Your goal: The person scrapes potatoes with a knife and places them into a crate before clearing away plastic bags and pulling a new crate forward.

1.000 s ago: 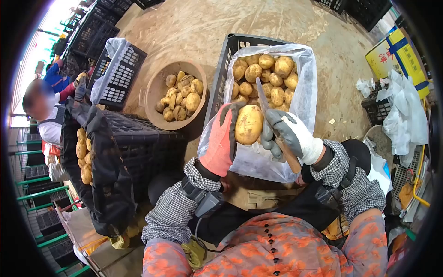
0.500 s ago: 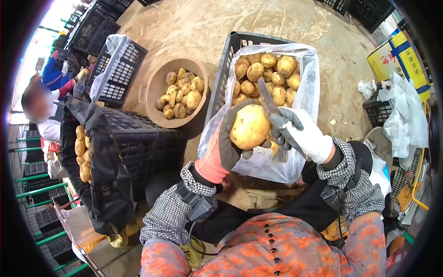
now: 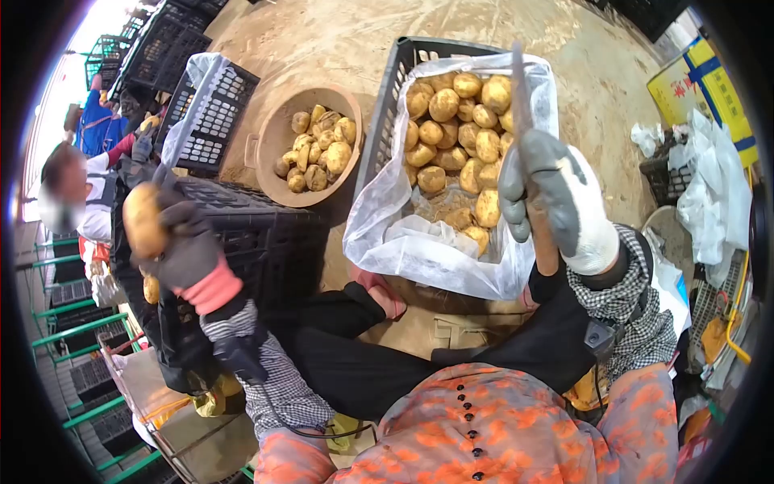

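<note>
My left hand (image 3: pixel 192 242), in a grey and pink glove, is closed around a large potato (image 3: pixel 143 219). It is above the black-lined crate (image 3: pixel 181 315) on the left, slightly blurred by motion. Another potato (image 3: pixel 151 288) shows just below it. My right hand (image 3: pixel 556 198), in a white and grey glove, grips a knife (image 3: pixel 518 93) whose blade points away from me. The knife's brown handle (image 3: pixel 545 246) sticks out below the fingers. Beneath the blade, several potatoes (image 3: pixel 443 105) lie in a black crate (image 3: pixel 385 121) with a white liner (image 3: pixel 484 278).
A brown basin (image 3: pixel 262 173) holds several cut or blemished potatoes (image 3: pixel 324 147). Behind it stands another lined crate (image 3: pixel 214 121). A co-worker (image 3: pixel 68 185) sits at far left. White plastic bags (image 3: pixel 709 194) and a yellow box (image 3: pixel 713 97) are on the right.
My left hand has carried the large potato left, from over the white-lined crate to the black-lined one. My right hand has moved right, and the knife now points straighter away.
</note>
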The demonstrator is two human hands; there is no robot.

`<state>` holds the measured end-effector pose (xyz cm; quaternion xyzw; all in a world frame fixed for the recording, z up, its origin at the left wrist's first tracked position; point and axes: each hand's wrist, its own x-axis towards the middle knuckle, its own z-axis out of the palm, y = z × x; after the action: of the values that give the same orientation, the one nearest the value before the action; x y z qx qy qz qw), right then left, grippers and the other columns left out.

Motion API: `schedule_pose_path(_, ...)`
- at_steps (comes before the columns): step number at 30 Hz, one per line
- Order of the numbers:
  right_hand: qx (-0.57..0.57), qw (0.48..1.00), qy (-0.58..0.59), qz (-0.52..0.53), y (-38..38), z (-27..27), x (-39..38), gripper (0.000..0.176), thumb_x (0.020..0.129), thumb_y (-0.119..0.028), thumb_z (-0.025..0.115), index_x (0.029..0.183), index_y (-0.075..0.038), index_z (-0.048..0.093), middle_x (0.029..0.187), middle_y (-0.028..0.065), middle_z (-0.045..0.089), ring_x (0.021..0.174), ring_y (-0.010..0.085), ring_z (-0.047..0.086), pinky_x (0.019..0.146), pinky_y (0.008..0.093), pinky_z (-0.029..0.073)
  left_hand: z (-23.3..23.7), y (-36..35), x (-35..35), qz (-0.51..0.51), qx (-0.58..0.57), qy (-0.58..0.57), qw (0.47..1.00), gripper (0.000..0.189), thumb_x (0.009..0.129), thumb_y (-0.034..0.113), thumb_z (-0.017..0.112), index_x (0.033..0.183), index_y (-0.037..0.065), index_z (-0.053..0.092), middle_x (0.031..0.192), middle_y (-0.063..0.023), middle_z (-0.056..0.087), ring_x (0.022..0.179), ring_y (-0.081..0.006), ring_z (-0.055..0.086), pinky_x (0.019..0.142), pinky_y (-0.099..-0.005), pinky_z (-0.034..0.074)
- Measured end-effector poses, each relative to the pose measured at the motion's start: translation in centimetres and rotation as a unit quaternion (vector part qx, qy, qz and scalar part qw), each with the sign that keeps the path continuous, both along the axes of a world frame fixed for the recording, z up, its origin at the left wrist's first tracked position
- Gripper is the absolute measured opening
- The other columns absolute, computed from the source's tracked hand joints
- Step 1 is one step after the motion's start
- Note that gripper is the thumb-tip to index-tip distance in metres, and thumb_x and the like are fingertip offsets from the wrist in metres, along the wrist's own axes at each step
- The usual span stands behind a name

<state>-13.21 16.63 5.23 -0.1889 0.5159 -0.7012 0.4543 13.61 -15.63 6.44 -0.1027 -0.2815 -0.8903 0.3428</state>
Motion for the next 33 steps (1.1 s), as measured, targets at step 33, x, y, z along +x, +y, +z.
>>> schedule_pose_path(33,-0.048,0.991,0.059,-0.109,4.4,1.3,-4.1,0.049,0.099,-0.047,0.035,0.078,-0.005,0.046,0.058,0.0059,0.047,0.042,0.0127,0.044,0.040,0.0228,0.039,-13.9,14.2,-18.6,-0.413,0.106,-0.362,0.829,0.058,0.094,0.045,0.047,0.132,0.002,0.041,0.122,-0.0183,0.057,0.107,-0.0370,0.059,0.085,-0.0511,0.053)
